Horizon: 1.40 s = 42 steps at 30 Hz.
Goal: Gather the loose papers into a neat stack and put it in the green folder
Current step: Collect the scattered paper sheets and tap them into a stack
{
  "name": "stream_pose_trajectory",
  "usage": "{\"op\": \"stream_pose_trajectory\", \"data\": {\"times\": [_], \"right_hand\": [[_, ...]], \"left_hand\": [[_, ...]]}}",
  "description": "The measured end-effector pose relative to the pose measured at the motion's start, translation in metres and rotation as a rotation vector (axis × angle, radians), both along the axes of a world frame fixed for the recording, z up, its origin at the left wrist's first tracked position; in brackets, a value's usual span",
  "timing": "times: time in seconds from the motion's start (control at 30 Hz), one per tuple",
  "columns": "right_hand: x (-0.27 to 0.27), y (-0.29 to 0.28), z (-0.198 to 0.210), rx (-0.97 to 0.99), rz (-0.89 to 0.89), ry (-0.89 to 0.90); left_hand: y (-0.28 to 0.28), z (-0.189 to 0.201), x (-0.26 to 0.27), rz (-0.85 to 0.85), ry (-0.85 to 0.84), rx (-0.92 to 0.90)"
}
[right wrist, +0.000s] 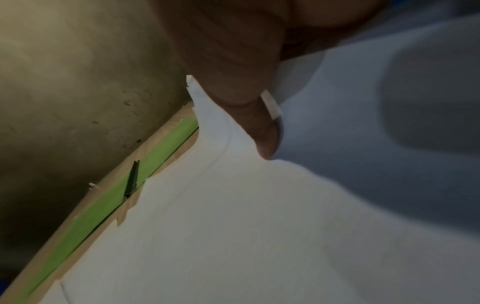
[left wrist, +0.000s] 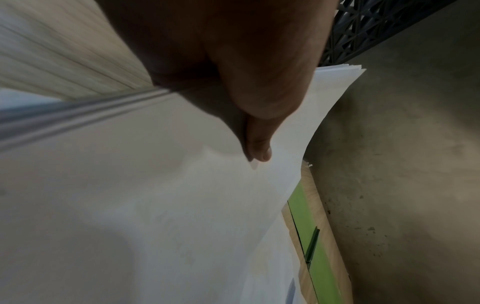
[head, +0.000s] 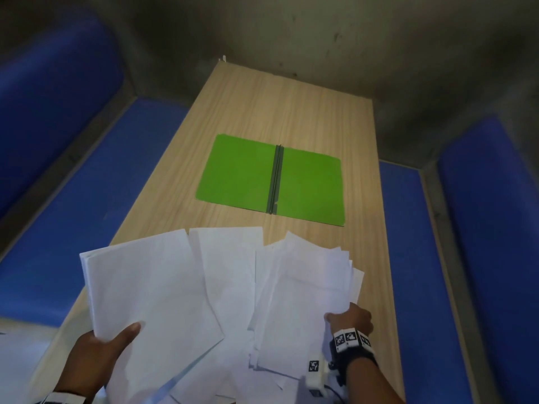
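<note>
White papers (head: 230, 290) lie fanned over the near end of the wooden table (head: 291, 112). My left hand (head: 105, 342) grips a lifted bunch of sheets (head: 145, 287) at its near corner, thumb on top; the left wrist view shows the thumb (left wrist: 259, 144) pressing the paper stack (left wrist: 155, 205). My right hand (head: 350, 319) pinches the near right corner of another fanned bunch (head: 306, 287), its thumb (right wrist: 262, 131) on top of the sheets (right wrist: 233, 226). The green folder (head: 242, 173) lies open and flat beyond the papers, with a dark spine clip (head: 275, 179) down its middle.
Blue padded benches (head: 73, 228) run along both sides of the table, the right one (head: 414, 258) close to the table edge. A grey concrete wall (head: 320, 33) stands behind the far end. Bare wood lies between the papers and the folder.
</note>
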State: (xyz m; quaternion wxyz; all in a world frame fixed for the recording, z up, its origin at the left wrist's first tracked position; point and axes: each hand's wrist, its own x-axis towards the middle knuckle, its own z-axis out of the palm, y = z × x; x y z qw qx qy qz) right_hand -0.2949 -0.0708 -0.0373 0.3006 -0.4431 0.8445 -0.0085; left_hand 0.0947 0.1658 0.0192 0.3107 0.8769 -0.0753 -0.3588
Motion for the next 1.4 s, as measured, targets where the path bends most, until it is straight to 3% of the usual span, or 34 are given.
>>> {"op": "stream_pose_trajectory", "data": {"times": [0.2,0.47,0.63,0.83,0.93,1.03,1.1,1.2,1.3,1.4], "right_hand": [[0.004,0.003,0.008,-0.023,-0.06,-0.116],[-0.015,0.008,0.017,-0.135,-0.152,-0.448],[-0.029,0.015,0.086,-0.32,-0.117,-0.638],[-0.037,0.019,0.111,-0.376,-0.079,-0.926],[-0.017,0.03,0.109,-0.28,-0.092,-1.146],[0.005,0.044,0.091,-0.184,-0.019,-1.103],[0.015,0.056,0.075,-0.072,-0.079,-1.145],[0.026,0.07,0.061,0.064,-0.097,-1.141],[0.027,0.068,0.065,-0.086,0.097,-0.88],[0.038,0.055,0.089,-0.32,0.17,-0.845]], "left_hand": [[-0.005,0.001,0.0,-0.015,-0.017,-0.027],[-0.009,0.007,-0.004,-0.005,-0.008,-0.067],[-0.016,0.007,0.001,-0.011,0.037,-0.153],[-0.049,0.019,-0.011,-0.162,0.157,-0.289],[-0.068,0.03,-0.041,-0.236,0.354,-0.358],[-0.078,0.037,-0.08,-0.281,0.546,-0.381],[-0.079,0.041,-0.099,-0.342,0.615,-0.324],[-0.08,0.048,-0.108,-0.258,0.714,-0.241],[-0.086,0.051,-0.097,-0.163,0.79,-0.357],[-0.094,0.07,-0.084,-0.223,0.688,-0.503]]}}
